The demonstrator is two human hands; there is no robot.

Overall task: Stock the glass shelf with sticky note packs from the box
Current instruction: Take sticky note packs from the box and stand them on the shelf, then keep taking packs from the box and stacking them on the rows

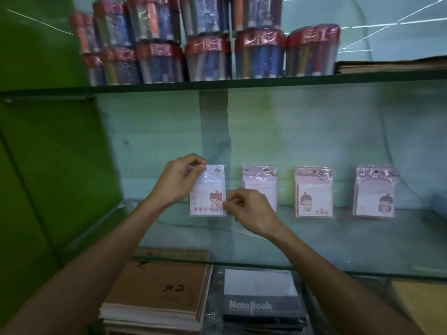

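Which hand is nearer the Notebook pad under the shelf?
Right. The right hand is almost directly above the Notebook pad; the left hand is higher and further left.

My sticky note pack point(208, 189): glossy crinkled plastic sleeve over matt paper. Glass shelf point(338, 240) smooth, clear. Marker tubs point(208, 59) shiny plastic-wrapped. Brown notebook point(157, 286) matt.

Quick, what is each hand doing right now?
Left hand: closed, pinching the top corner of the sticky note pack.
Right hand: closed, pinching the same pack's lower right edge.
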